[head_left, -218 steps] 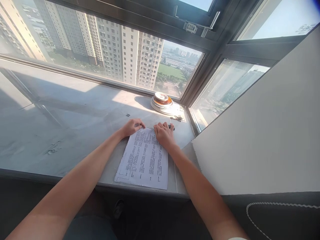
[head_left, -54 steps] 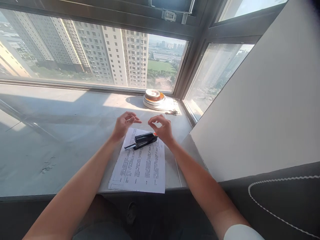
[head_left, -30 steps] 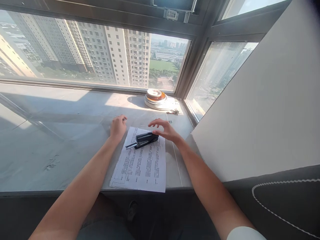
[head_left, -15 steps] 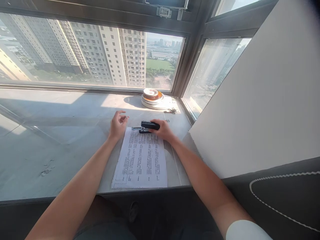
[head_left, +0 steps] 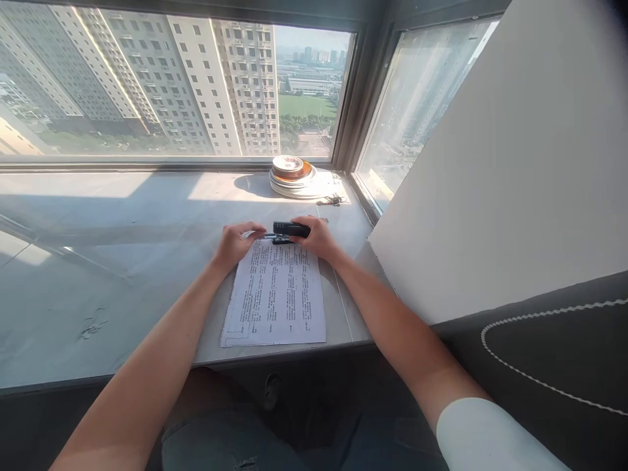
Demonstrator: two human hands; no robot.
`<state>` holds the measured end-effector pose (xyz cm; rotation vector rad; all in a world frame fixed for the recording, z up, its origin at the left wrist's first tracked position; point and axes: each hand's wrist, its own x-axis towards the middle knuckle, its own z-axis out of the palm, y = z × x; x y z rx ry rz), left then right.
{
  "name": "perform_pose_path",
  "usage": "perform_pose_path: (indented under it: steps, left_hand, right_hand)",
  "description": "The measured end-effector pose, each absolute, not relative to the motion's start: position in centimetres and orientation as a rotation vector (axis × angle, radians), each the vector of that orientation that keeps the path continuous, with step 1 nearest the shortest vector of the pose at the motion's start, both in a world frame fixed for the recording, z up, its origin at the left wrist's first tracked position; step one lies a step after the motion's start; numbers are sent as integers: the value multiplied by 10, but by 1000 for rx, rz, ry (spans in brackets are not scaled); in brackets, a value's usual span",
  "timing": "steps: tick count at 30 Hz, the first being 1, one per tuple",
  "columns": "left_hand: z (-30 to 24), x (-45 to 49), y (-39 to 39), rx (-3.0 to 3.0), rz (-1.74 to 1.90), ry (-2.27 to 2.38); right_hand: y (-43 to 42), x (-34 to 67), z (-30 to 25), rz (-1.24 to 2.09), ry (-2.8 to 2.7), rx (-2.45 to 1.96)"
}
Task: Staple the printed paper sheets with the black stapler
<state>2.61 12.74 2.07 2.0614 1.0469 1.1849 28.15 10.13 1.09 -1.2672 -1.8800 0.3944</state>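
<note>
Our left hand [head_left: 235, 243] meets the black stapler [head_left: 290, 229] held in our right hand [head_left: 318, 237].
On the windowsill [head_left: 127, 229] we see small slivers [head_left: 93, 328] at the left; next, our left thumb and fingers come nearly together at the metal tray [head_left: 267, 236] jutting from the stapler, though we cannot tell whether they grip anything; the printed paper [head_left: 279, 294] lies flat, the stapler at its far edge; stacked plates [head_left: 294, 190] sit beyond; rightmost, our right fingers wrap the stapler's right end, closed around it.
</note>
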Motion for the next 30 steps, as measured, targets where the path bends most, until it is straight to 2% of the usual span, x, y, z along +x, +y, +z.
perform_pose_path:
  steps: [5,10,17,30]
  left_hand:
    - [20,25,130,2059,1337,1061]
    - [15,25,135,2223,1220,946]
    - [10,24,136,2162,1087,948]
    - [6,24,139,2251,998,979]
  right_hand:
    - [100,278,9,410,-1887,-1241]
    - [100,279,9,412,-1893,-1203]
    - [101,281,10,422,-1873,-1200]
    - [101,280,10,437,-1843,-1180]
